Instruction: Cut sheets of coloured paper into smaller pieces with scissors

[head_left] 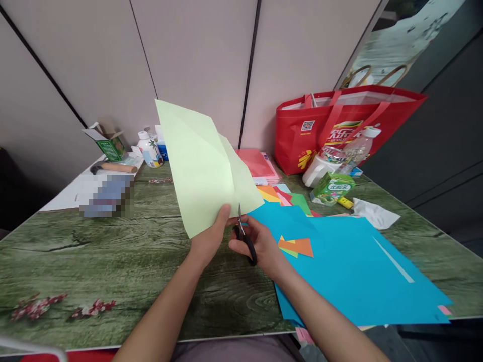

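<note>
My left hand [211, 239] grips a large pale green sheet of paper [199, 166] by its lower edge, thumb on the near side. The sheet stands up off the table, creased and bent, with a flap leaning to the right. Black-handled scissors [247, 244] are in my right hand [264, 246], fingers in the loops. Their blades point up at the sheet's lower edge, just right of my left thumb. Whether the blades are fully closed is hard to make out. Small orange and yellow paper pieces [302, 247] lie on blue sheets [350, 271] beside my right hand.
Behind the blue sheets stand a green drink carton [332, 189], a white mug [319, 170], a clear bottle [358, 148] and a red bag [294, 130]. At the left are a hammer [116, 168], a white bottle [149, 151] and an opened box [109, 146]. A wall closes off the back.
</note>
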{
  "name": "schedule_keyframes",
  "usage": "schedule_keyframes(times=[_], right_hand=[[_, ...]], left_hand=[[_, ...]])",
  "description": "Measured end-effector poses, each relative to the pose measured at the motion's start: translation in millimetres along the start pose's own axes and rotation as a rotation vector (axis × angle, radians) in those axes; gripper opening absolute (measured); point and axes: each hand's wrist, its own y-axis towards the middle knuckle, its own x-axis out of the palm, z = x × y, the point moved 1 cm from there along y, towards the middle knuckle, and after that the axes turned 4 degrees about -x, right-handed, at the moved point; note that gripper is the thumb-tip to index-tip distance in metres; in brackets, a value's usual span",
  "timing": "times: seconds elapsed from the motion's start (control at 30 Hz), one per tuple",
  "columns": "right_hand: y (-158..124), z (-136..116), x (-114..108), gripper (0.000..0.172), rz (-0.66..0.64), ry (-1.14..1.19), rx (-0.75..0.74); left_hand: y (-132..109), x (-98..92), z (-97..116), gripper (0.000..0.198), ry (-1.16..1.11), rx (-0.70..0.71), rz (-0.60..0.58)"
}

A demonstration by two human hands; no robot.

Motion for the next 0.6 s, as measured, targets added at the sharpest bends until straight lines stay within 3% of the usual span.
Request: schedule_keyframes(times=[0.1,0.43,0.6], right_hand=[[0.3,-2.4,1.3,0.044,0.025,0.005,-0.015],[-0.3,-5.0,2.1,0.041,-0.001,-0.037,-0.050],[-1.0,-2.8,0.5,0.038,-0.019,-0.032,-0.063]], left_hand=[[0.1,-0.6,-1.3,0.054,0.041,0.026,0.002],[0.9,-1.3,-3.9,0.056,-0.122,-0.004,0.014],[-1.1,-0.9,1.8,0.058,0.001,0.020,0.052]])
